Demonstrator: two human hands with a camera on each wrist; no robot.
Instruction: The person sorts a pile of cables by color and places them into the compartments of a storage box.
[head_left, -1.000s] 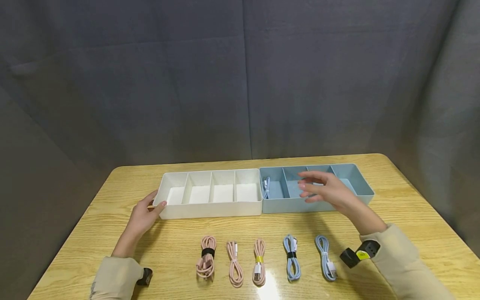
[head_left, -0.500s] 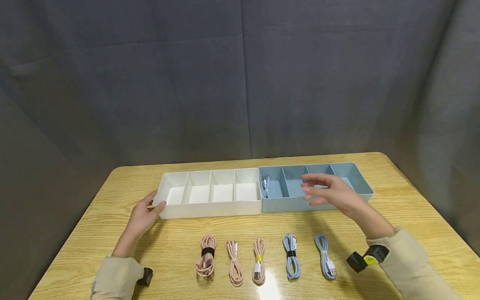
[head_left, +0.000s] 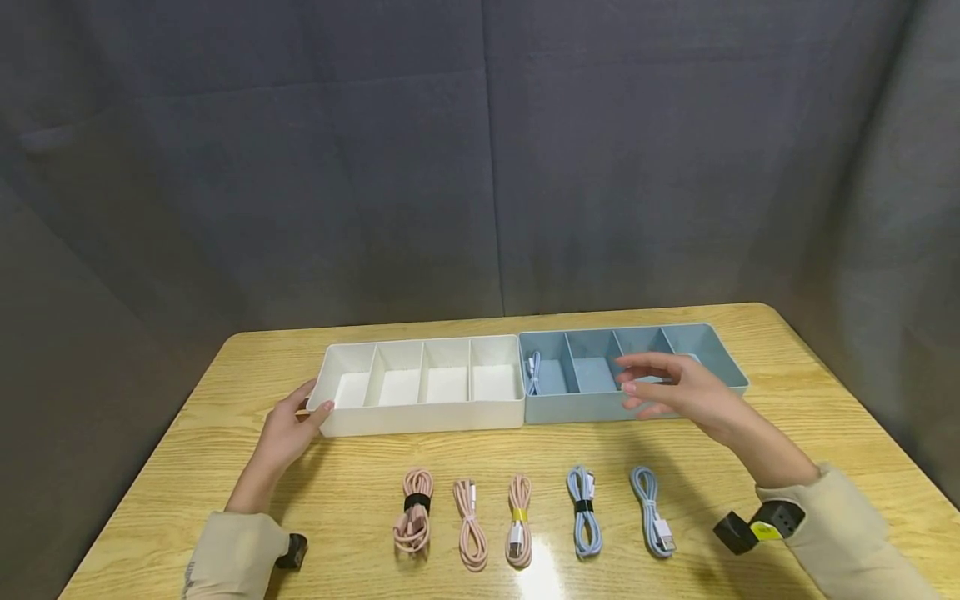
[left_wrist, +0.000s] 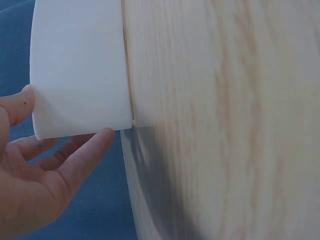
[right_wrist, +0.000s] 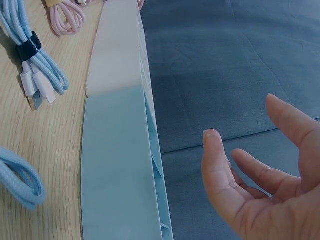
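A white four-section box [head_left: 420, 418] and a matching blue box [head_left: 577, 407] stand end to end on the table. My left hand [head_left: 287, 429] holds the white box's left end, thumb at the front corner. In the left wrist view its fingertips [left_wrist: 105, 135] lie against that end. A tied light-blue cable [head_left: 533, 373] lies in the blue box's leftmost section. Over this box's right half hovers my right hand [head_left: 686, 392], fingers loosely bent and apart, nothing in them. It partly hides the right-hand sections. In the right wrist view the hand [right_wrist: 270, 185] appears beside the blue box.
Along the near side lie coiled cables: pink ones with a black strap [head_left: 413, 510], a pink tie [head_left: 470, 525] and a yellow strap [head_left: 518, 522], then blue ones with a black strap [head_left: 584, 512] and a pale tie [head_left: 652, 512]. A grey curtain [head_left: 480, 167] hangs behind.
My right hand has drawn a little to the right and down over the blue box. The left hand stays at the white box; the cables have not moved.
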